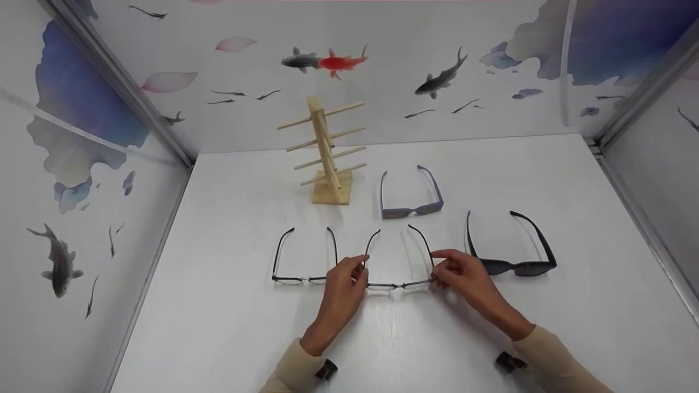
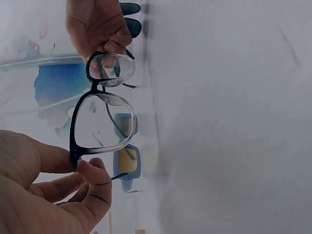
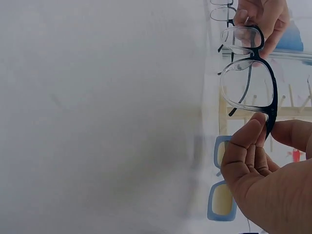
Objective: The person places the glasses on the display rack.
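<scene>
In the head view, a pair of clear-lensed eyeglasses (image 1: 382,286) is held between both hands, its temples unfolded toward the back. The left hand (image 1: 344,284) pinches its left front corner and the right hand (image 1: 464,273) pinches the right one. Up close in the left wrist view, the eyeglasses' frame (image 2: 73,131) is dark along the top and see-through below. Thumb and fingers of the right hand (image 3: 263,180) grip the dark corner in the right wrist view. Another clear-lensed pair (image 1: 287,280) lies just left of the left hand, partly hidden by it.
Black sunglasses (image 1: 534,267) lie open at the right, close to the right hand. Further back are blue-grey sunglasses (image 1: 398,213) with unfolded temples. A wooden rack (image 1: 322,142) with several crosswise rods stands behind them. Printed panels wall in the white table (image 1: 229,196).
</scene>
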A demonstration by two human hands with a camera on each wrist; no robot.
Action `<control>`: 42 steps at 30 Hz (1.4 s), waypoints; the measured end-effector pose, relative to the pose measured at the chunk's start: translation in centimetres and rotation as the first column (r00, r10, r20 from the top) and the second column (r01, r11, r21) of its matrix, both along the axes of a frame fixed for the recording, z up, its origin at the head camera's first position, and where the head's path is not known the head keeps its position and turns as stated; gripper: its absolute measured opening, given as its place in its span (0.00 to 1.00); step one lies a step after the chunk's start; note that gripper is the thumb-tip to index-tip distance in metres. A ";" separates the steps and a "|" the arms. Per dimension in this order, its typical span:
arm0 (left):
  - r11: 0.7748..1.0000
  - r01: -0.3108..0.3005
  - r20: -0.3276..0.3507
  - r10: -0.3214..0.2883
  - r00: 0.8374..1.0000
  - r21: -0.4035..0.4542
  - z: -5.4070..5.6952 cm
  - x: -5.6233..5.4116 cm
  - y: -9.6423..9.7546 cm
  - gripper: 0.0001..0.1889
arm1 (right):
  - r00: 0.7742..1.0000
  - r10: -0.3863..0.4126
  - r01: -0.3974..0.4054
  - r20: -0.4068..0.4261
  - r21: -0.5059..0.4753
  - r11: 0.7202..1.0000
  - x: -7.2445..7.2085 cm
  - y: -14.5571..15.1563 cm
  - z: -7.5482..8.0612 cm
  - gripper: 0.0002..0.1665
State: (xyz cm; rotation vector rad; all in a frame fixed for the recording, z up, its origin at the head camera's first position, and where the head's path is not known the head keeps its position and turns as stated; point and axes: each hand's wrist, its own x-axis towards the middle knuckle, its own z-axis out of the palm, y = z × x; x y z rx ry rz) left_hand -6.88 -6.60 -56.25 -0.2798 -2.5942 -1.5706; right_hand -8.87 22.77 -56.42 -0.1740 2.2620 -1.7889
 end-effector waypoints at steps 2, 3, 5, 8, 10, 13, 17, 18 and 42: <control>1.000 0.005 0.015 -0.005 1.000 0.018 0.5 0.0 0.0 0.16 | 1.000 0.004 -0.004 -0.010 -0.007 1.000 -0.1 0.1 0.4 0.25; 1.000 0.005 0.026 -0.005 1.000 0.023 0.8 -0.1 0.0 0.16 | 1.000 0.007 -0.007 -0.013 -0.005 1.000 -0.2 0.1 0.6 0.25; 1.000 0.012 0.030 -0.013 0.999 0.027 1.2 -0.1 0.0 0.17 | 1.000 0.009 -0.009 -0.019 0.004 1.000 -0.3 0.2 1.0 0.24; 0.999 0.026 0.034 -0.027 0.999 0.035 1.8 0.0 -0.1 0.18 | 1.000 0.007 -0.007 -0.027 -0.002 1.000 -0.6 0.2 1.6 0.24; 0.999 0.039 0.034 -0.040 0.999 0.038 2.1 0.0 -0.2 0.19 | 0.999 0.004 -0.004 -0.033 -0.010 1.000 -0.7 0.3 2.0 0.23; 0.997 0.059 0.045 -0.061 0.997 0.050 2.7 0.0 -0.5 0.20 | 0.999 0.001 -0.002 -0.037 -0.021 1.000 -0.7 0.3 2.7 0.22; 0.994 0.085 0.047 -0.089 0.995 0.072 3.4 0.1 -1.1 0.21 | 0.999 0.004 -0.005 -0.046 -0.013 1.000 -0.9 0.2 3.5 0.22; 0.993 0.088 0.045 -0.092 0.995 0.078 3.6 0.1 -1.2 0.22 | 0.999 0.005 -0.006 -0.048 -0.013 1.000 -1.0 0.1 3.6 0.22; 0.995 0.078 0.102 -0.083 0.991 0.056 6.4 -0.8 -3.5 0.32 | 0.999 0.045 -0.046 -0.020 -0.063 0.997 -3.5 -2.0 6.6 0.24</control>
